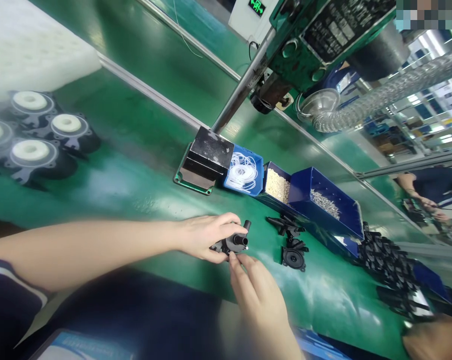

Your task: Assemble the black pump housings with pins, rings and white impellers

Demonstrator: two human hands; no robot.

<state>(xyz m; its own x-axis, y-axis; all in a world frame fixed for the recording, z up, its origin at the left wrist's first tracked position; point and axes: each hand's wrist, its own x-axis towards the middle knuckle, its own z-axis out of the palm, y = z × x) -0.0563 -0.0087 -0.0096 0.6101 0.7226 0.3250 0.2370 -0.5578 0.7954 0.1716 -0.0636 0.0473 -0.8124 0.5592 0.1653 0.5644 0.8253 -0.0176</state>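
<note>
My left hand is closed around a black plastic pump housing with short pipe stubs, held just over the green tabletop. The thumb and fingers of my right hand are pinched together at the near edge of the same housing. Whatever small piece may sit between those fingertips is hidden. To the right lie loose black plastic parts, one with a round ringed face. Beyond my hands stands a black metal block on a machine base.
Blue bins hold white rings, small cream pieces and metal screws. A green press machine hangs above. Black assemblies with white discs stand at left. More black parts are piled right, near another person's arm.
</note>
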